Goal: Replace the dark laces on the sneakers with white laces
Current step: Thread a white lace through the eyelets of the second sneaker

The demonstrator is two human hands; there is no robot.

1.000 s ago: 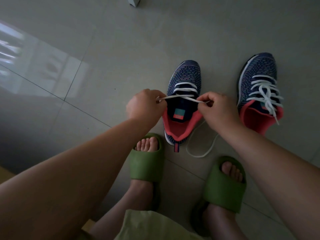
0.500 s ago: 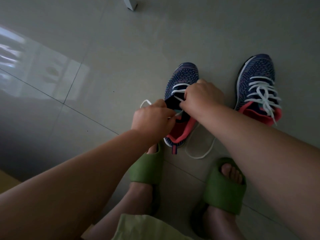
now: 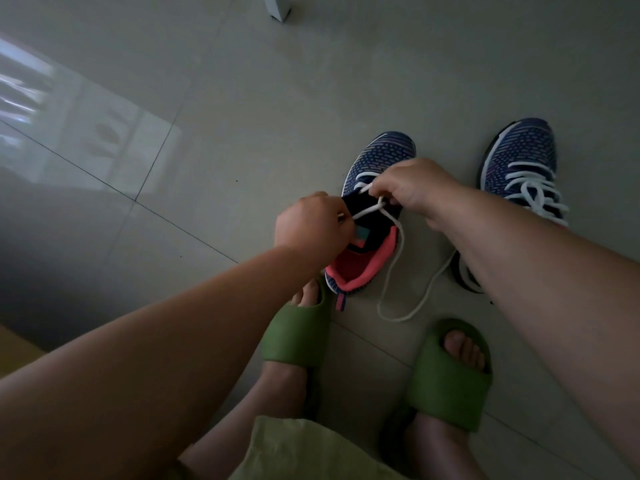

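Two sneakers on tiled floor [image 3: 214,98], toes pointing away from the person. Left sneaker [image 3: 375,216] ahead of left slipper [image 3: 298,332], its heel just beside the slipper's toe. Right sneaker [image 3: 523,168] to its right, partly behind the right forearm. Left hand [image 3: 308,226] and right hand [image 3: 412,188] above the left sneaker's opening, lace [image 3: 398,271] between them; its slack loops onto the floor between the sneakers, ahead of right slipper [image 3: 450,375]. Furniture leg [image 3: 277,6] far ahead.
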